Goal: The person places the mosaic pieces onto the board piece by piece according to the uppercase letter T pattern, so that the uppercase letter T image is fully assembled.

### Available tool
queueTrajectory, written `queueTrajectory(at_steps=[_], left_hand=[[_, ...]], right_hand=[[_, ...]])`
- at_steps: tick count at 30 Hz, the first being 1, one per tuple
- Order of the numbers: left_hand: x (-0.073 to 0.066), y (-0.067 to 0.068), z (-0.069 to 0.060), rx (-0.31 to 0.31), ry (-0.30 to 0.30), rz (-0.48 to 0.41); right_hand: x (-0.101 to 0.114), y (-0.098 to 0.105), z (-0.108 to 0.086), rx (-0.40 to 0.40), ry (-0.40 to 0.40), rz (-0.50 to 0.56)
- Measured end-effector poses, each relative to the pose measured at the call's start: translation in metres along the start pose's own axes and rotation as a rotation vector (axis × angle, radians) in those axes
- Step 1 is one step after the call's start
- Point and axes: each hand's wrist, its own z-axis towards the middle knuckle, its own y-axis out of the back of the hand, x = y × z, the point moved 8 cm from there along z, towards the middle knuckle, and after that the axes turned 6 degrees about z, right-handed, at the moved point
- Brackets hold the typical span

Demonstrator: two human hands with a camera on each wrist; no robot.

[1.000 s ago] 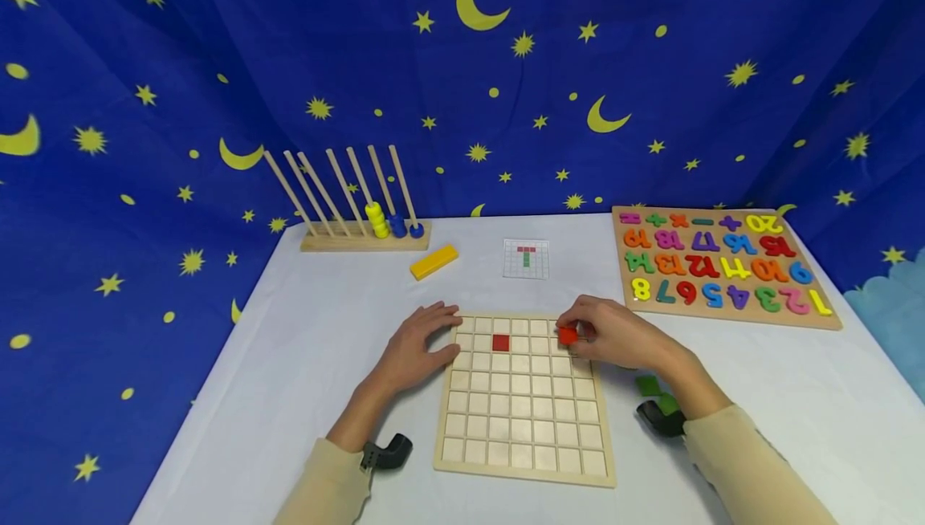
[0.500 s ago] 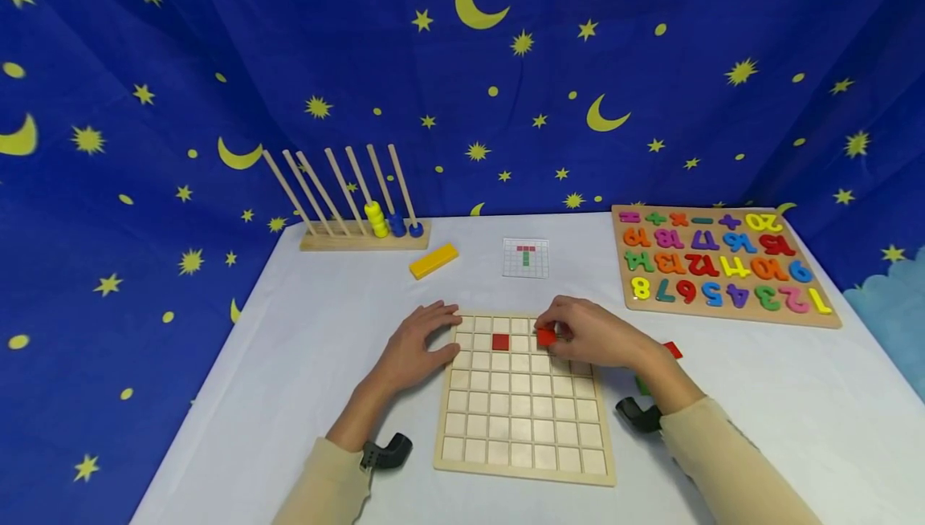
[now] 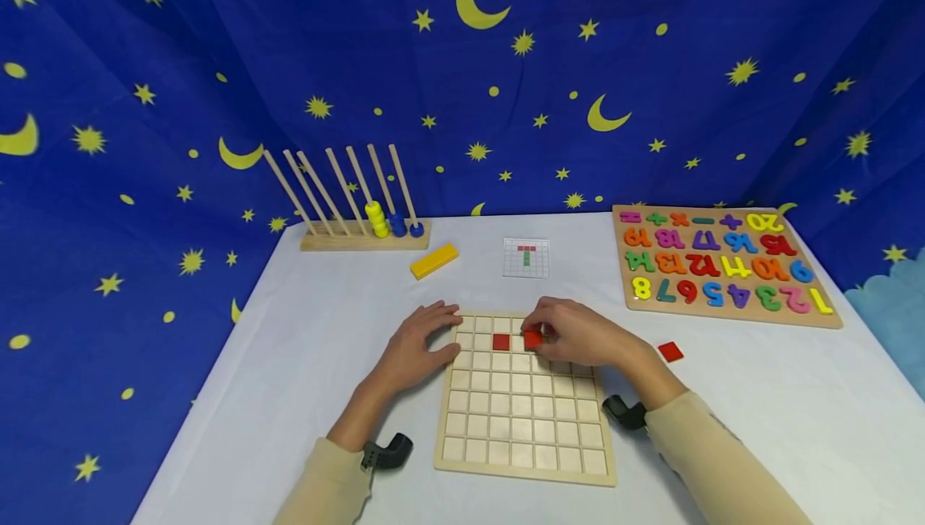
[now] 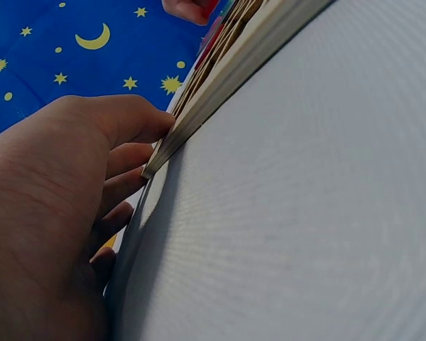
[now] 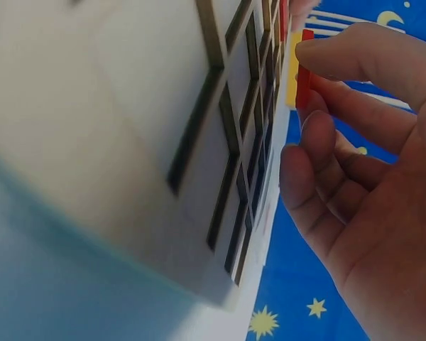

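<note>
A wooden grid board (image 3: 531,429) of square cells lies flat on the white table. One red square tile (image 3: 501,342) sits in a cell of its second row from the far side. My right hand (image 3: 581,336) pinches another red tile (image 5: 304,67) between thumb and fingers, above the same row, a little right of the seated one. In the right wrist view that tile is held clear of the grid surface. My left hand (image 3: 415,348) rests at the board's far left corner, fingers spread and relaxed, the thumb (image 4: 153,126) touching the edge.
A loose red tile (image 3: 670,352) lies right of the board, beyond my right forearm. Behind the board are a small pattern card (image 3: 526,258) showing a T, a yellow block (image 3: 433,262) and a peg abacus (image 3: 364,242). A number puzzle board (image 3: 723,268) lies at the back right.
My right hand has moved left over the board with its red tile, toward the seated tile. The loose red tile has come into view; the green tiles are now hidden. My left hand stays put.
</note>
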Motion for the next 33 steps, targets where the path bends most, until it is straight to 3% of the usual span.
queueTrajectory(at_steps=[20,33], left_hand=[[0.002,-0.001,0.000,0.005,0.015,0.006],[0.003,-0.001,0.001,-0.008,0.005,0.012]], right_hand=[[0.003,-0.014,0.019,0.053,0.019,0.049],[0.003,-0.014,0.018,0.048,0.000,0.060]])
